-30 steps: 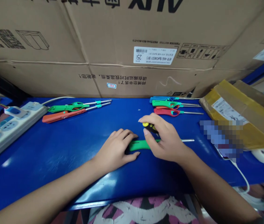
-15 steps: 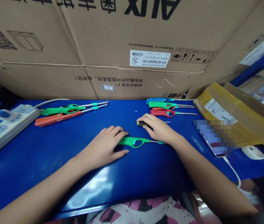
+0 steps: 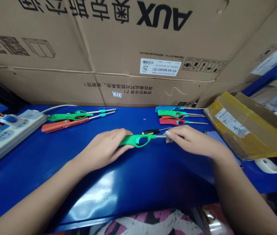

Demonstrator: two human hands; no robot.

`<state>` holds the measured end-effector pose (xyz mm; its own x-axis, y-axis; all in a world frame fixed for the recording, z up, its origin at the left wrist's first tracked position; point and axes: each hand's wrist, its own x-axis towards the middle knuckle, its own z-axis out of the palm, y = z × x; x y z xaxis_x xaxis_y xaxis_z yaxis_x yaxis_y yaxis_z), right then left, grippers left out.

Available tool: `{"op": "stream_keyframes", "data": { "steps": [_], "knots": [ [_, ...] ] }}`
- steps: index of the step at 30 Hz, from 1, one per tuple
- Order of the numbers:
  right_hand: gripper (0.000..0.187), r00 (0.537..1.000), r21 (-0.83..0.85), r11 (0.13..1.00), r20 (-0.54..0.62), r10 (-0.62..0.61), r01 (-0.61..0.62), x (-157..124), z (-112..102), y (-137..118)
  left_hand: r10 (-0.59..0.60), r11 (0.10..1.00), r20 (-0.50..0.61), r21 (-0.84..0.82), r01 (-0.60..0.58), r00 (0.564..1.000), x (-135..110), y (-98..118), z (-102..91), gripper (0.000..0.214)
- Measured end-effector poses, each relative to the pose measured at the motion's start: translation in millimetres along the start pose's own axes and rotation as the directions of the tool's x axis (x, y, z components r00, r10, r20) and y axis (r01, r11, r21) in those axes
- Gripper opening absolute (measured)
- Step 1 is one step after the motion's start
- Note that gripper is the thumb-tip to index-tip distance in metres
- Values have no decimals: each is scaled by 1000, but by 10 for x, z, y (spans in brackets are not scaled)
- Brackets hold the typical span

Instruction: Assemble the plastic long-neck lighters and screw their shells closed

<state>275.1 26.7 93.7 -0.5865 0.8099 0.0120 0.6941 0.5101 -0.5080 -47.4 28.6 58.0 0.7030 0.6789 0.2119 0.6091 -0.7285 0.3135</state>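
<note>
My left hand [image 3: 106, 147] is wrapped round the handle of a green long-nosed lighter [image 3: 138, 140], which lies across the middle of the blue table [image 3: 55, 156]. The fingers of my right hand [image 3: 189, 140] pinch the same lighter's metal nozzle by its teal collar. A small screwdriver with a black and yellow handle [image 3: 151, 131] lies on the table just behind the lighter, with neither hand on it.
Two lighters, green and orange [image 3: 72, 119], lie at the back left; three more, blue, green and red [image 3: 175, 117], at the back right. A white power strip [image 3: 3, 137] sits far left. Big cardboard boxes [image 3: 138, 49] wall the back. A taped parcel [image 3: 246, 127] and white mouse [image 3: 267, 164] lie right.
My right hand let go of the screwdriver, left it on the table and moved onto the lighter's nozzle. My left hand closed round the handle, and the lighter now sits a little further back.
</note>
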Motion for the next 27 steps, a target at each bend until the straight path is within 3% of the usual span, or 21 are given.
{"op": "stream_keyframes", "data": {
  "steps": [3,8,12,16,23,27],
  "knots": [
    [23,998,-116,992,-11,-56,54,-46,3,10,-15,1000,-10,-4,15,1000,-15,9,-45,36],
    [20,942,-305,943,-258,-216,133,19,243,141,-114,953,16,-282,114,993,32,56,-2,38],
    [20,923,-235,929,-195,-333,286,77,452,91,-180,863,108,-459,210,978,74,99,73,44],
    [21,924,-201,922,-126,-361,332,88,601,8,-208,812,173,-518,269,963,73,117,168,49],
    [22,965,-60,967,98,-243,249,93,615,-73,-182,792,238,-540,286,954,70,82,219,51],
    [22,965,30,975,134,-224,222,83,580,-122,-173,786,247,-549,285,953,69,84,198,51]
  ]
}}
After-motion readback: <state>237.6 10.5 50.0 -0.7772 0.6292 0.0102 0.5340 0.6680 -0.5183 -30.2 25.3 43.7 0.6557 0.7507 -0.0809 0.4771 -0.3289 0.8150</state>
